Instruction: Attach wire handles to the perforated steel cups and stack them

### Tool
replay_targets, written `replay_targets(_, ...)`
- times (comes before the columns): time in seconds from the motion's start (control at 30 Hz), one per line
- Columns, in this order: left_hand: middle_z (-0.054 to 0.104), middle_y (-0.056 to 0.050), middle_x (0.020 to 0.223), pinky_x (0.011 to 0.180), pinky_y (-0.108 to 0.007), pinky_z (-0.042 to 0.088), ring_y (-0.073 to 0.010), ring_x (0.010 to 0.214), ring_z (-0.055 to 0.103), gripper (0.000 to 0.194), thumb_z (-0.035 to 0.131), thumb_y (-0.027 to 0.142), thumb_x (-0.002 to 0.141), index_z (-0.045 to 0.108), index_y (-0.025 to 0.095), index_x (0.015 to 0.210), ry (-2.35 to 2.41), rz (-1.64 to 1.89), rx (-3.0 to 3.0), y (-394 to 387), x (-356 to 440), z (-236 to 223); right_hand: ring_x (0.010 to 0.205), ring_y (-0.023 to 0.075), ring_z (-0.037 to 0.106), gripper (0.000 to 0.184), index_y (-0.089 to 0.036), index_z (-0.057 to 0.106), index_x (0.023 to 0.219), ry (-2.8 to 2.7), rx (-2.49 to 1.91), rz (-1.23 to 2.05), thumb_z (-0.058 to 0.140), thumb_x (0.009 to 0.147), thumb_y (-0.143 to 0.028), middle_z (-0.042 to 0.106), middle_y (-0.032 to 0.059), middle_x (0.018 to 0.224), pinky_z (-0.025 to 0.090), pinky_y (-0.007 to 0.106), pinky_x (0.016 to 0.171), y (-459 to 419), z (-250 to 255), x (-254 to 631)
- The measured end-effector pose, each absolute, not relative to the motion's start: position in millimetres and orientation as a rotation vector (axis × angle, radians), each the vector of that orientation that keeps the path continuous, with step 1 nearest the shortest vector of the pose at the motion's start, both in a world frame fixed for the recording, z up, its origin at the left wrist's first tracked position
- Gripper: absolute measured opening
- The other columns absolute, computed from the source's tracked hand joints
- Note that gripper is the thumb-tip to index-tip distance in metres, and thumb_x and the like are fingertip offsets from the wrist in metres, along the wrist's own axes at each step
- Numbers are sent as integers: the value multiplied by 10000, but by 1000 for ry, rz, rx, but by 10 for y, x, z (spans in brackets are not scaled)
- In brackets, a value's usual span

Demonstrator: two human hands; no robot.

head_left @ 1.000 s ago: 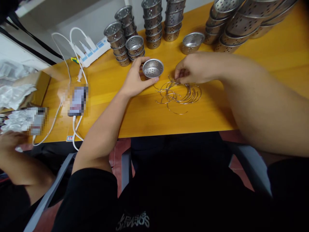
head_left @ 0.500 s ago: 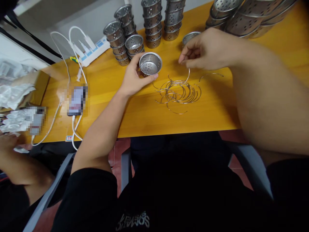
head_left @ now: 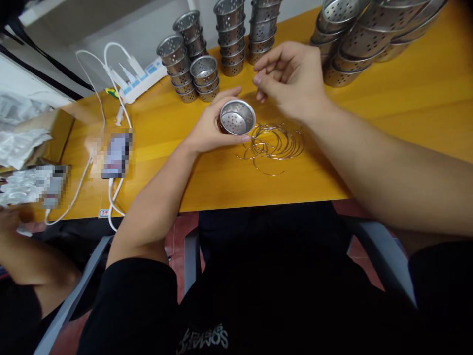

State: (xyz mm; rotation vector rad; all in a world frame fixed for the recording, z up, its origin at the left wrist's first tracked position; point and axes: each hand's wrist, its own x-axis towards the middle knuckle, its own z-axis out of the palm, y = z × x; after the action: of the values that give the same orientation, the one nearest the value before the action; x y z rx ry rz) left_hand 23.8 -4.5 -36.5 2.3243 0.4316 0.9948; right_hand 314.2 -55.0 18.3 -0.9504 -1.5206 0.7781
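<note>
My left hand (head_left: 210,123) is wrapped round a small perforated metal cup (head_left: 237,117), its mouth facing up toward me. To the right of the cup, my right hand (head_left: 290,79) hovers above the table, fingers loosely bent and thumb apart from the forefinger. Nothing shows between those fingers. Below it lies a tangle of thin curved metal wires (head_left: 279,143) on the yellow table, close to the cup. My right forearm covers part of the table beside the pile.
Stacks of perforated cups (head_left: 231,37) line the back, with a shorter stack (head_left: 205,76) nearer. Larger nested perforated cups (head_left: 354,49) lean at the right. To the left are a power strip (head_left: 144,81), a phone (head_left: 117,155) with cables, and another person's arm (head_left: 37,251).
My left hand has brought the cup slightly right and toward me. My right hand has moved left and up, away from the raised wire by its fingers, nearer the cup.
</note>
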Motion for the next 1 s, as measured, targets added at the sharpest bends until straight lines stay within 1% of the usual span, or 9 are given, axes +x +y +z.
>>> replay_targets(0.13,694,-166,1887,1573,-785,552,-493,1819,690,1142,1121,1011,775,792,356,1651,590,839,2402,-121,265,-267,921,277,817,550,-391,772,1164,-1557,-1025,753,1092,963,-790,889,23,1198,809,480,947,-760,341,3061)
replay_targets(0.2,619,-130,1983,1626,-763,508,-505,1929,565,1090,1251,878,667,845,385,1550,677,847,2454,-141,277,-203,950,309,829,597,-395,766,1137,-1576,-1048,768,1087,923,-851,895,31,1202,816,533,993,-818,399,3056)
replay_targets(0.27,570,-94,2037,1655,-753,479,-505,2009,441,1029,1291,816,627,874,407,1474,704,874,2489,-162,285,-147,941,334,826,633,-390,770,1110,-1583,-1044,784,1081,878,-890,893,50,1148,812,566,999,-839,425,3048)
replay_targets(0.33,640,-107,1977,1642,-767,493,-503,1974,497,1023,1284,823,640,868,411,1479,686,875,2512,-186,284,-117,930,345,816,657,-382,780,1101,-1574,-1038,787,1071,845,-913,890,67,1113,802,582,999,-838,427,3029)
replay_targets(0.47,837,-168,1679,1516,-762,622,-468,1647,808,1087,1228,877,719,818,349,1577,621,790,2527,-232,269,-126,945,342,808,610,-391,798,1103,-1543,-1056,773,1072,858,-878,900,52,1129,795,595,1032,-818,402,2998)
replay_targets(0.6,838,-160,1649,1472,-723,662,-443,1594,836,1087,1134,970,795,794,335,1609,610,815,2521,-252,289,-124,973,340,835,551,-390,818,1133,-1542,-1025,780,1088,902,-812,917,38,1152,790,604,1054,-792,351,3016)
replay_targets(0.77,821,-150,1643,1478,-729,659,-450,1609,822,1021,1098,985,834,796,360,1583,636,917,2472,-229,346,-123,1216,365,856,548,-342,803,1089,-1664,-1035,843,1071,942,-797,959,71,1312,734,569,1234,-785,306,3020)
replay_targets(0.9,781,-135,1734,1560,-737,588,-475,1801,687,1075,1121,940,830,716,422,1681,723,969,2527,-168,379,-225,1086,359,866,607,-359,699,1051,-1600,-969,756,1039,976,-856,926,69,1229,775,575,1067,-721,286,3034)
replay_targets(1.0,727,-126,1815,1599,-682,559,-429,1929,566,1096,995,947,963,521,474,1832,779,1111,2516,-90,364,-302,856,305,804,644,-364,615,1061,-1501,-926,694,1004,992,-872,896,47,1106,764,537,872,-600,252,3105)
